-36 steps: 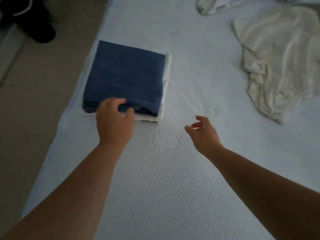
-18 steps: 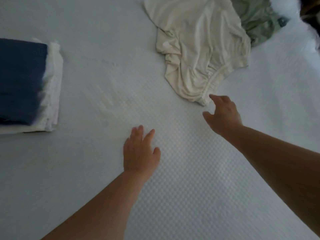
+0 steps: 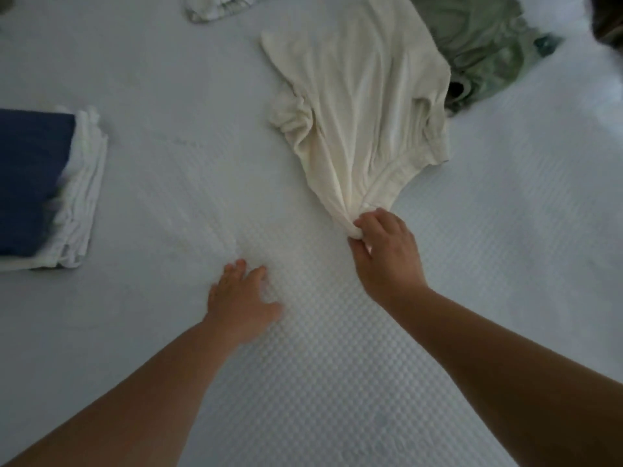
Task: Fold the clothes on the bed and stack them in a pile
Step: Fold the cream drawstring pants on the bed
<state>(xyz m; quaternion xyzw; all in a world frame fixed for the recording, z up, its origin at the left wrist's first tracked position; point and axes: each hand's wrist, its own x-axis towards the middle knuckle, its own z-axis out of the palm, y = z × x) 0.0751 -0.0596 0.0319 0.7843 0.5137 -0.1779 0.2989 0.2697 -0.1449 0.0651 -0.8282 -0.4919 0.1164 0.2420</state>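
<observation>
White quilted bedding covers the bed [image 3: 337, 382], and on it lies a cream garment [image 3: 360, 106], crumpled, its near end drawn into a bunched point. The right hand [image 3: 387, 254] pinches that point, fingers [image 3: 365, 225] clamped on the cloth. Behind it, touching its far side, lies a rumpled green garment [image 3: 488, 48]. The left hand [image 3: 239, 298] rests flat on the bedding, fingers apart. Far left sits a pile [image 3: 50, 190]: folded navy cloth atop folded white.

The right hand [image 3: 387, 254] pinches the near corner of a crumpled cream cotton garment [image 3: 360, 106] on the white quilted bed [image 3: 337, 382]; the left hand [image 3: 241, 305] rests open on the bed.
</observation>
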